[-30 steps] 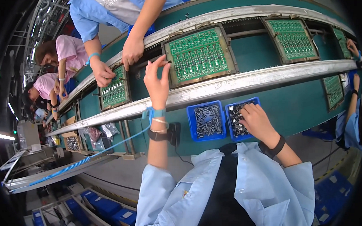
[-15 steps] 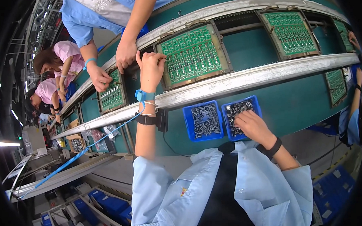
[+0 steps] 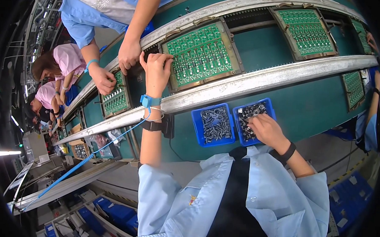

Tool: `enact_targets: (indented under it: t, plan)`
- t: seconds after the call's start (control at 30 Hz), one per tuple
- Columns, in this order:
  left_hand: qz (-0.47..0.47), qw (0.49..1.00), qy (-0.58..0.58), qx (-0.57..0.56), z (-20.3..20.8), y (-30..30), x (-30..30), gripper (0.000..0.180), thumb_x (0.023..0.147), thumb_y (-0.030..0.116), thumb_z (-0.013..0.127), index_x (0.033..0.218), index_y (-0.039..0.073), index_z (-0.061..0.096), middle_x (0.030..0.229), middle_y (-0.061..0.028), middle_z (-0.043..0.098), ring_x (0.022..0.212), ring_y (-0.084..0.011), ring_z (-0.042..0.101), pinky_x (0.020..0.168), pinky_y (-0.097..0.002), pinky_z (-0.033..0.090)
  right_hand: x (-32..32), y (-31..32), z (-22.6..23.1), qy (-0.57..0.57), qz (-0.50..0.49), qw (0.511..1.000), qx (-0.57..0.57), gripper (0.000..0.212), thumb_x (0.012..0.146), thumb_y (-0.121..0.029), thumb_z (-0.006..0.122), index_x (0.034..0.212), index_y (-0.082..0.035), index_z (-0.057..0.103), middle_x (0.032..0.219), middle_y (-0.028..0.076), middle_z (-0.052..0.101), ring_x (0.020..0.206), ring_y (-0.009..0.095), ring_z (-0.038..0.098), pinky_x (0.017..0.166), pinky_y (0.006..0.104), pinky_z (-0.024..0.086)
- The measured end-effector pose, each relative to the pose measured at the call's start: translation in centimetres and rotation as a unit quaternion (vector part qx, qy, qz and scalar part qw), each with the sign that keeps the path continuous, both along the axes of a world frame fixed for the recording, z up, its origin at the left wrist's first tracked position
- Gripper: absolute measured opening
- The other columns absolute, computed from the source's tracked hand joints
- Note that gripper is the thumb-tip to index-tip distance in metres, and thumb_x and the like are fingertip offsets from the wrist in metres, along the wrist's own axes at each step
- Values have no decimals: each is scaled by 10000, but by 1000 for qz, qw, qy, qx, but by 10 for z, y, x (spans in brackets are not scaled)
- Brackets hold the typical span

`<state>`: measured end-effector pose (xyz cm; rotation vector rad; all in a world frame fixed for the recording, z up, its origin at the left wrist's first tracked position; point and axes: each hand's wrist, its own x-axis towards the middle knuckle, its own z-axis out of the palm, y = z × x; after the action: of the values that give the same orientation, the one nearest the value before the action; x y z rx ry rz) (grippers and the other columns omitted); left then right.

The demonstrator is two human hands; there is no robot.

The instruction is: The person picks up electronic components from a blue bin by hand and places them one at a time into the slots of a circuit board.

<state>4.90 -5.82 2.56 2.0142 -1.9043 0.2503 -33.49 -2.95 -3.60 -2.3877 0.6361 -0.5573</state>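
Note:
My left hand [image 3: 156, 74] is raised over the left edge of a green circuit board panel [image 3: 202, 55] set in a grey frame on the conveyor. Its fingers are bent and the thumb and fingertips come together by the board's edge; what they hold, if anything, is hidden. At the right blue bin [image 3: 270, 106], my right hand [image 3: 267, 131] dips its closed fingertips among small black and silver components [image 3: 250, 113]. Whether a part is between them cannot be made out. Beside it a left blue bin [image 3: 196, 128] holds many small dark cylindrical parts [image 3: 217, 124].
Across the line a co-worker's hands [image 3: 102, 80] work at another framed board [image 3: 115, 101]. More framed boards [image 3: 306, 32] lie along the conveyor to the right. A metal rail [image 3: 242, 84] runs between the bins and boards. A coiled blue cord [image 3: 75, 167] trails from my left wrist strap.
My right hand's fingers have drawn together and lifted slightly within the right bin. My left hand stays almost in place by the board, while the whole view shifts a little.

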Motion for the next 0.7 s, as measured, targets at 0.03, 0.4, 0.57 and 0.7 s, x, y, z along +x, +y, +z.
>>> enact_targets:
  t: [0.03, 0.4, 0.57, 0.7]
  plan:
    - [0, 1000, -2, -1, 0, 0, 0, 69, 826, 135, 670, 879, 110, 706, 818, -18, 650, 883, -201, 578, 1078, -513, 198, 0, 0, -1, 0, -2, 1000, -2, 94, 825, -61, 643, 874, -25, 571, 810, 107, 600, 756, 286, 581, 714, 373, 462]
    - [-13, 1000, -2, -18, 0, 4, 0, 59, 817, 117, 676, 869, 107, 700, 826, -16, 645, 897, -199, 581, 1089, -499, 196, 1, 0, 3, -6, 2, 1000, -28, 99, 813, -59, 651, 859, -28, 569, 771, 104, 561, 718, 280, 552, 689, 370, 449]
    - [-11, 1000, -20, -16, -1, 7, -2, 68, 805, 103, 682, 869, 106, 703, 842, -12, 651, 899, -192, 583, 1094, -506, 189, 0, -1, 0, -11, 6, 999, -30, 94, 811, -59, 650, 855, -27, 573, 771, 101, 555, 721, 279, 550, 688, 369, 446]
    - [-19, 1000, -23, -11, 0, 12, -3, 85, 799, 101, 685, 880, 109, 709, 843, -8, 653, 892, -190, 584, 1098, -517, 176, -1, 0, -1, -11, 6, 1000, -29, 93, 812, -61, 650, 855, -25, 576, 767, 101, 550, 721, 278, 548, 686, 366, 445]
